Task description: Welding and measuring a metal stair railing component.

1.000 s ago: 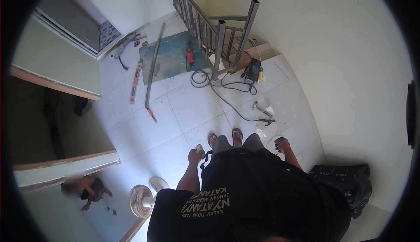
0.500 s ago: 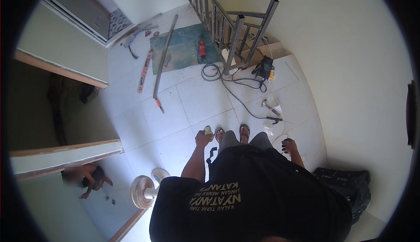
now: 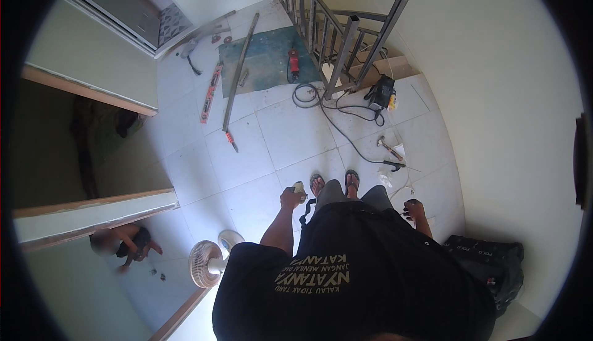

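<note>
My left hand (image 3: 289, 199) hangs beside my left foot, closed around a pale, beige, crumpled-looking thing (image 3: 299, 188) whose kind I cannot make out. Low on my right side is my right hand (image 3: 415, 209) with its fingers curled in. What those fingers hold, if anything, is too small and dark to tell. On the floor ahead of the right hand lie a welding electrode holder (image 3: 394, 166) on a black cable, a hammer (image 3: 390, 148) and a crumpled white piece (image 3: 385, 178). Neither hand touches these.
A metal railing frame (image 3: 349, 38) stands ahead beside a black welding machine (image 3: 382, 93). A red grinder (image 3: 293, 64) lies on a green sheet (image 3: 265, 72), near a long metal bar (image 3: 239, 75) and a level (image 3: 211, 94). A fan (image 3: 207, 264), a black bag (image 3: 485, 257) and another person (image 3: 133, 242) are nearby.
The view has shifted slightly, so the floor things sit a little farther right in it. Both hands keep nearly the same pose. The other person's arm has moved a little.
</note>
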`<state>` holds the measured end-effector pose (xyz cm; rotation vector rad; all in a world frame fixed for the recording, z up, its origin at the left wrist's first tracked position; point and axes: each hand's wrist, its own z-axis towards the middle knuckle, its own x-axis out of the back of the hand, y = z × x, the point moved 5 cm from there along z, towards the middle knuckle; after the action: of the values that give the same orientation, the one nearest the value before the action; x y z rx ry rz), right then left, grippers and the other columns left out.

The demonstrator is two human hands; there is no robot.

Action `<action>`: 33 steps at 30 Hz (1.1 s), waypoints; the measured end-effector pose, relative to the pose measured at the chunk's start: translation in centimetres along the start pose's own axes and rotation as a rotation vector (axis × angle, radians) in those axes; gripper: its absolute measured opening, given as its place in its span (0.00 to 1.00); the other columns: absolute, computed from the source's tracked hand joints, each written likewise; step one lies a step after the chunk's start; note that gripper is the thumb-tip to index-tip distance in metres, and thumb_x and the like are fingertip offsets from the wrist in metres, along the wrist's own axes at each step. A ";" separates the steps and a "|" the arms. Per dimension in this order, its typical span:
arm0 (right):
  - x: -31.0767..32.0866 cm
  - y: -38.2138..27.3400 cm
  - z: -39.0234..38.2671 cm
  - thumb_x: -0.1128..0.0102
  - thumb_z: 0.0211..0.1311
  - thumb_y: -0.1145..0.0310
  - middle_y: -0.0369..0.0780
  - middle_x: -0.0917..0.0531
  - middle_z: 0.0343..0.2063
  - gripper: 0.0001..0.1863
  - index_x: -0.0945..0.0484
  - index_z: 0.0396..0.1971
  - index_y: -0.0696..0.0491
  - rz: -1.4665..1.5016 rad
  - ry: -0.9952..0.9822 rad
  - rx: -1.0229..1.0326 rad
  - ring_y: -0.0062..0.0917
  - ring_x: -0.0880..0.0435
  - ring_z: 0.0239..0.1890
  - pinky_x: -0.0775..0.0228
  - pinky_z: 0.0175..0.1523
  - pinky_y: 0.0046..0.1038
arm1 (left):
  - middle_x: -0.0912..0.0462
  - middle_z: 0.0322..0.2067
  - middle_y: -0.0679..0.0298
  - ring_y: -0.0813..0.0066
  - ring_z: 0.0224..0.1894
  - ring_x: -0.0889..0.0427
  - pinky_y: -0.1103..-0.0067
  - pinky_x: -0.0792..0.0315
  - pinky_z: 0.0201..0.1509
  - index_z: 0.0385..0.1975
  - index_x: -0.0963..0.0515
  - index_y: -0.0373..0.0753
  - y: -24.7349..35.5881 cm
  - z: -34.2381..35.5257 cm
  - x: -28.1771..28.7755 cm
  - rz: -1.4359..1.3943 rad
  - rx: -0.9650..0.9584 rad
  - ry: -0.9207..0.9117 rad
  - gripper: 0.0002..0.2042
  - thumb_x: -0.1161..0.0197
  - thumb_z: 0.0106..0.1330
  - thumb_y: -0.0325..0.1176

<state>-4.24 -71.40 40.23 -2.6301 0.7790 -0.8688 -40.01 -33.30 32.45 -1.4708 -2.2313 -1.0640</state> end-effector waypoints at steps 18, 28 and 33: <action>-0.3 -0.3 -1.2 0.43 0.52 0.64 0.40 0.21 0.23 0.15 0.26 0.38 0.55 0.006 0.025 0.000 0.25 0.22 0.19 0.31 0.23 0.29 | 0.20 0.39 0.51 0.59 0.44 0.21 0.71 0.28 0.47 0.41 0.25 0.34 2.3 1.7 0.9 0.020 -0.092 -0.013 0.32 0.28 0.37 0.48; -0.3 0.1 -1.1 0.42 0.51 0.64 0.40 0.20 0.22 0.15 0.25 0.36 0.56 0.015 0.047 -0.004 0.25 0.22 0.18 0.31 0.22 0.27 | 0.20 0.39 0.50 0.58 0.44 0.21 0.71 0.28 0.48 0.42 0.25 0.33 1.3 1.2 0.8 0.061 -0.102 -0.026 0.33 0.29 0.38 0.50; -0.8 -0.1 -1.0 0.42 0.51 0.63 0.40 0.21 0.21 0.14 0.25 0.35 0.56 0.008 0.047 0.007 0.25 0.22 0.17 0.31 0.21 0.27 | 0.20 0.40 0.50 0.58 0.44 0.21 0.71 0.28 0.48 0.42 0.25 0.33 0.8 1.6 1.4 0.043 -0.098 -0.017 0.33 0.29 0.38 0.50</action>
<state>-5.34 -70.93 40.75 -2.6075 0.7965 -0.9326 -39.61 -31.08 32.48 -1.5659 -2.1769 -1.1670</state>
